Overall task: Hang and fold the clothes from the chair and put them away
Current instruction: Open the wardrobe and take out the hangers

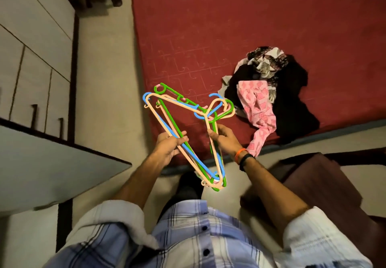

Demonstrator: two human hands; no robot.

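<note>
A checked shirt (194,236) with rolled sleeves fills the near edge; no writing can be read anywhere. Above it, the left hand (169,148) curls round one side of a bundle of plastic hangers (188,134), green, blue, peach and pink, and the right hand (224,140), wearing orange and black wristbands (243,157), grips the other side. The hangers span between the two hands, their hooks pointing away over the bed edge. Just beyond the right hand, a pile of clothes (269,92), black, pink-patterned and printed, lies on the red bed (229,17). To the left stands a wardrobe (31,59), one door (52,167) swung open.
</note>
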